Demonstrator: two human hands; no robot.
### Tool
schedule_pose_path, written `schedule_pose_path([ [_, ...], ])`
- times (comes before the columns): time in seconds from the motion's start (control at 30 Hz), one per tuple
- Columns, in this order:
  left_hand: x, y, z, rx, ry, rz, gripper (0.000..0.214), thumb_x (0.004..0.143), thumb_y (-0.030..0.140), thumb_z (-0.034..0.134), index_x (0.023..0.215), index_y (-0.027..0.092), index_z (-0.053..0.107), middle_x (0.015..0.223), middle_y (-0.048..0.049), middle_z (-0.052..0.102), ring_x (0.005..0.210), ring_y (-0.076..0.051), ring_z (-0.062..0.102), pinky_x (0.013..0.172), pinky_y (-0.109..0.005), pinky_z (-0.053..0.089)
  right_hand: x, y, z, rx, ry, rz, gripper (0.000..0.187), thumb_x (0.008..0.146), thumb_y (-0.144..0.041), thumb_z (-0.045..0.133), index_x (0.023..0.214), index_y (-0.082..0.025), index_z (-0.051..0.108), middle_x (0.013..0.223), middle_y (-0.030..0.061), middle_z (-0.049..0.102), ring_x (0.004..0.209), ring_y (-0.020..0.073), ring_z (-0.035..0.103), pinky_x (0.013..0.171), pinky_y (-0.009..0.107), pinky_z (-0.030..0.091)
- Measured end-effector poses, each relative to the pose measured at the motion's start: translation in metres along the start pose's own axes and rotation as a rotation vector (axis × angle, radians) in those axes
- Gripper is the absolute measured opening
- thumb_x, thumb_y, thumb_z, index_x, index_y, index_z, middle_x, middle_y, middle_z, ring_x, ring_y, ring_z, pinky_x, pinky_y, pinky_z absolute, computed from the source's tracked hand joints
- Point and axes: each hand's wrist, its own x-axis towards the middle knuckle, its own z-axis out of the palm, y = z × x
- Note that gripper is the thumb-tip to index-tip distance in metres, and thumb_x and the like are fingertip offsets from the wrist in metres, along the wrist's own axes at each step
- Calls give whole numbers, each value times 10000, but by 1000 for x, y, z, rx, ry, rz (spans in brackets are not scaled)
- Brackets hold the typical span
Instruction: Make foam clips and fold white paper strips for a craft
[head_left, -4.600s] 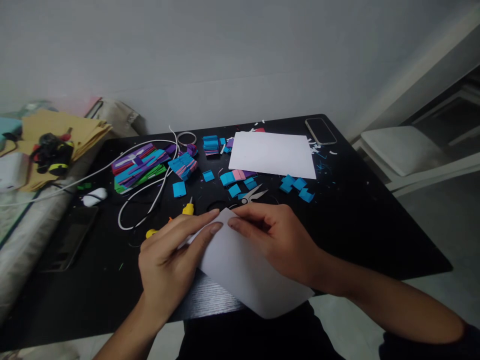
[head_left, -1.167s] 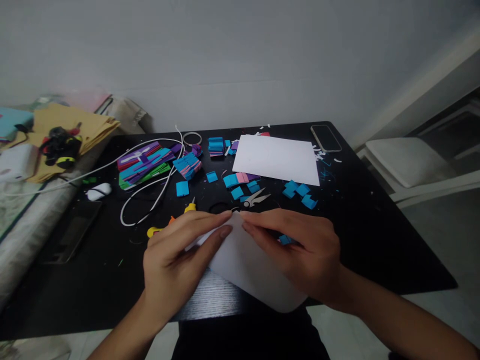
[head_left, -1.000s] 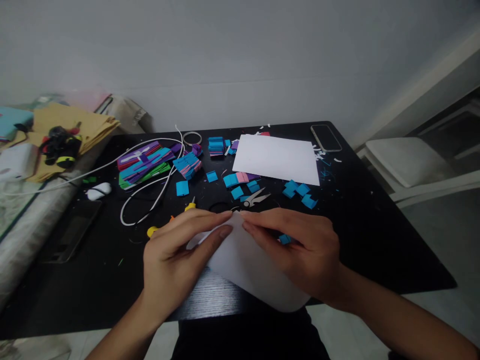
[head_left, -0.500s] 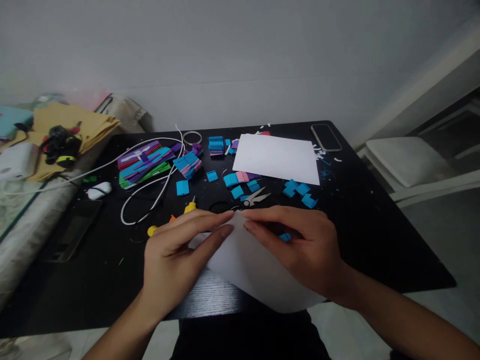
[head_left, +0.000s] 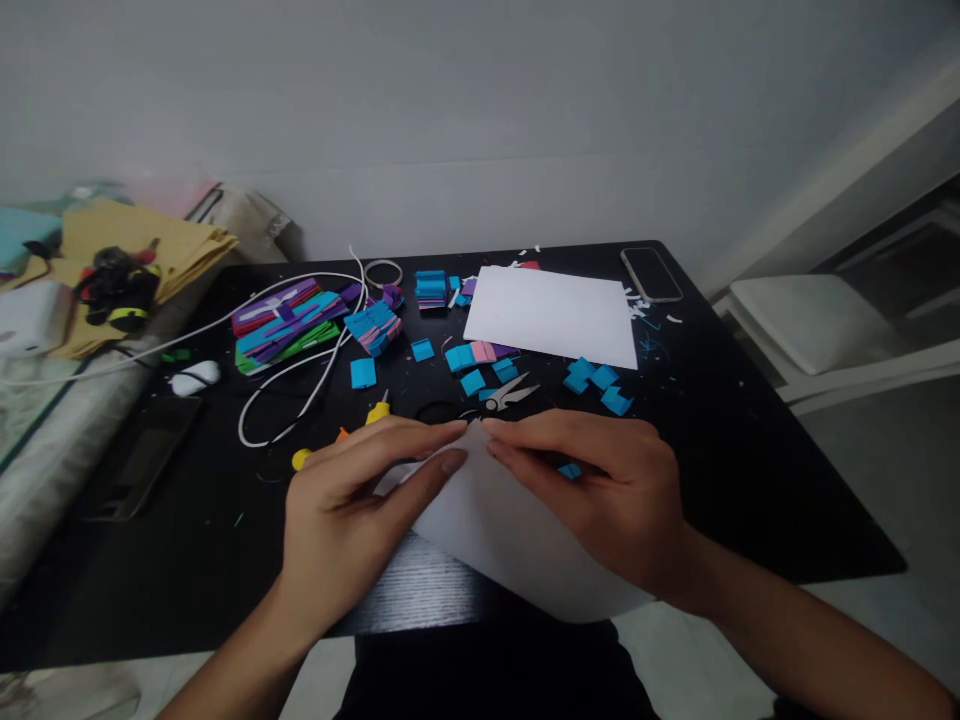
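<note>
A folded white paper sheet (head_left: 510, 535) lies at the near edge of the black table (head_left: 750, 450), hanging partly over it. My left hand (head_left: 352, 515) presses on the sheet's left part, its fingers pinched at the top corner. My right hand (head_left: 600, 490) pinches the same corner from the right and lies over the sheet. The fingertips of both hands nearly meet at the corner. A small blue paper square (head_left: 570, 470) peeks out under my right hand.
Scissors (head_left: 506, 393) lie just beyond my hands. Behind them are several blue paper squares (head_left: 600, 385), a flat white sheet (head_left: 551, 315), stacks of coloured paper (head_left: 281, 325), a white cable (head_left: 300, 385) and a phone (head_left: 650, 273). A second phone (head_left: 142, 460) lies at the left.
My right hand has slid a little down and right along the paper's edge since the oldest frame. Over the last second both hands stay pinched at the corner with barely any movement.
</note>
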Motion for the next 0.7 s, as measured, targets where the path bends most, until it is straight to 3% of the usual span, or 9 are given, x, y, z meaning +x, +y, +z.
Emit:
schedule_pose_path([
  [0.23,3,1,0,11,-1,9,321,888,163,788,1115,390,807,956,60,794,787,-78,684,653,-172,527,-1,1,0,3,-18,48,193,891,-79,754,1024,-206,813,968,4,838,842,132,792,769,215,638],
  [0.37,6,1,0,-11,-14,-38,275,881,189,798,1081,377,820,919,51,791,763,-89,688,682,-184,549,2,-1,-1,61,-23,278,183,880,-165,780,1054,-218,771,886,-19,821,765,120,778,660,178,616],
  [0.5,8,5,3,-25,-19,-100,223,866,215,814,1037,357,832,943,34,814,795,-116,723,711,-202,569,11,-2,-2,153,-189,462,120,889,-282,786,988,-215,772,870,-11,802,754,127,757,625,185,588],
  [0.6,9,8,5,-62,-4,-172,242,855,249,827,1076,346,817,894,36,810,764,-113,729,696,-195,570,17,-1,-3,151,-270,481,135,934,-319,737,888,-208,798,824,-5,788,730,124,732,611,194,555],
  [0.7,10,7,2,-115,-35,-239,302,845,286,835,1140,321,781,836,35,788,737,-117,723,673,-195,564,21,0,-4,150,-217,470,123,926,-303,745,877,-209,806,817,-6,796,727,126,734,606,191,543],
])
